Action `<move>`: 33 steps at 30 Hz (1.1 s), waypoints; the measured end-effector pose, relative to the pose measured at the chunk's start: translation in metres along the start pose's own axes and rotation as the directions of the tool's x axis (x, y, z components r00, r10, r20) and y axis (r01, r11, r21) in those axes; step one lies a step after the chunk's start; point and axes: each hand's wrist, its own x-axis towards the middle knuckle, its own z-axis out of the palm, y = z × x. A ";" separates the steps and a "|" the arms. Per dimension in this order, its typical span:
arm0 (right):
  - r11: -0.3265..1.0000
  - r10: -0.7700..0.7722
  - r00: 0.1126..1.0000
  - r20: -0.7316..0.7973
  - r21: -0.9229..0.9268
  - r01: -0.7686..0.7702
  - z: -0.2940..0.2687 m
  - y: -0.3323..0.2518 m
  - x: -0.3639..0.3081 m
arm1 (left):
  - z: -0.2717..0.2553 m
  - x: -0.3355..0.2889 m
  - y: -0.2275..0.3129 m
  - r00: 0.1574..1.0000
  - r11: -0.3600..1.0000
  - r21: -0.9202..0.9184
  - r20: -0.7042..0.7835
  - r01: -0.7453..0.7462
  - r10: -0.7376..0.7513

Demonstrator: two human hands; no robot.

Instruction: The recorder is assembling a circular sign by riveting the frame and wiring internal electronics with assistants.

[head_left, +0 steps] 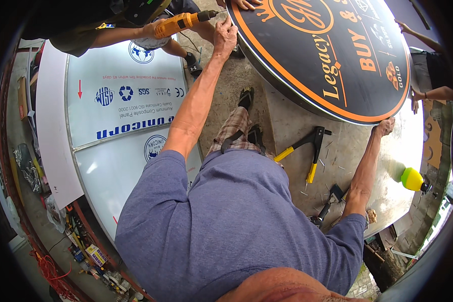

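Note:
A large round sign (307, 65), black-faced with an orange ring, is tilted above the metal-topped table (292, 118). My left hand (225, 39) is closed at the sign's left edge, close to the drill bit; its fingertips are partly hidden. At the near right edge, my right hand (384, 127) has its fingers wrapped round the rim. A co-worker's hand (153, 29) holds an orange power drill (178, 24), the bit pointing at the sign's side. Between my arms on the table lies a hand riveter (314, 148) with yellow grips, among several scattered rivets (323, 162).
Other people's hands (417, 94) rest on the sign's far and right edges. A black-handled tool (327, 206) and a yellow-green bottle (411, 178) are on the table. Film-covered panels (121, 116) stand at left, beside cluttered tools and a red cord (53, 274).

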 end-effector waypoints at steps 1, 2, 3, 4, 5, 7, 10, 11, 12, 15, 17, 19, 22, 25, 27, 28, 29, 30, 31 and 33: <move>0.999 -0.023 0.999 -0.023 0.042 0.024 0.000 0.000 0.000 | 0.000 0.000 0.000 1.000 1.000 0.002 0.003 0.008 -0.008; 0.998 -0.054 0.999 0.002 -0.026 0.054 -0.001 0.000 -0.002 | -0.001 0.000 0.001 0.998 0.999 0.008 0.022 0.054 -0.054; 0.983 -0.090 0.995 0.033 -0.160 0.094 -0.002 -0.001 -0.002 | -0.001 0.000 0.001 1.000 1.000 0.004 0.009 0.018 -0.018; 0.992 -0.082 0.996 0.027 -0.094 0.084 -0.004 -0.002 -0.002 | -0.001 -0.001 0.002 1.000 1.000 0.009 0.009 0.012 -0.012; 0.996 -0.042 0.998 0.048 -0.071 0.045 -0.005 -0.003 -0.003 | -0.001 0.000 0.002 0.999 0.999 0.018 0.025 0.045 -0.045; 0.999 0.000 0.997 0.072 -0.050 0.003 -0.007 -0.006 -0.003 | -0.002 -0.001 0.002 1.000 1.000 0.029 0.011 0.007 -0.007; 1.000 0.010 0.999 0.040 0.023 -0.011 -0.012 -0.012 -0.004 | -0.001 0.000 0.002 1.000 0.999 0.037 0.011 0.001 -0.001; 0.990 0.066 0.995 0.073 0.121 -0.074 -0.014 -0.014 -0.004 | -0.001 0.000 0.002 1.000 0.999 0.032 0.007 -0.006 0.006; 0.971 0.107 0.991 0.083 0.206 -0.123 -0.017 -0.016 -0.005 | -0.001 0.000 0.001 0.999 0.999 0.024 0.021 0.026 -0.027; 0.986 0.094 0.993 0.077 0.127 -0.103 -0.024 -0.025 -0.006 | -0.001 0.001 0.000 1.000 0.997 0.077 0.016 -0.015 0.014; 0.948 0.175 0.980 0.097 0.254 -0.194 -0.030 -0.030 -0.007 | -0.001 0.001 -0.001 1.000 0.998 0.067 0.017 -0.008 0.007; 0.957 0.166 0.977 0.135 0.217 -0.193 -0.034 -0.034 -0.008 | -0.001 0.001 -0.002 0.999 0.998 0.050 0.031 0.030 -0.031; 0.983 0.111 0.989 0.093 0.138 -0.124 -0.034 -0.035 -0.009 | -0.001 0.001 -0.003 0.999 0.999 0.053 0.031 0.008 -0.010; 0.978 0.100 0.990 0.094 0.171 -0.115 -0.028 -0.028 -0.008 | 0.000 0.000 -0.003 1.000 0.999 0.041 0.024 0.014 -0.015; 0.954 0.133 0.988 0.076 0.259 -0.149 -0.020 -0.022 -0.007 | 0.000 0.000 -0.003 1.000 0.999 0.043 0.006 -0.027 0.027; 0.943 0.139 0.990 0.016 0.303 -0.137 -0.017 -0.019 -0.006 | 0.000 0.000 -0.003 1.000 0.999 0.047 0.016 0.002 -0.003; 0.939 0.149 0.988 0.030 0.309 -0.151 -0.014 -0.015 -0.005 | 0.000 -0.001 -0.002 1.000 0.999 0.046 0.004 -0.028 0.028; 0.967 0.093 0.995 0.038 0.235 -0.100 -0.011 -0.012 -0.003 | -0.001 0.000 -0.002 0.999 0.998 0.054 0.001 -0.034 0.034; 0.993 0.035 0.999 0.038 0.111 -0.039 -0.009 -0.009 -0.002 | -0.001 -0.001 -0.001 1.000 0.998 0.061 0.011 -0.008 0.008; 0.988 0.041 0.999 0.024 0.148 -0.044 -0.007 -0.009 -0.001 | -0.001 -0.002 0.000 1.000 0.999 0.038 0.002 -0.018 0.018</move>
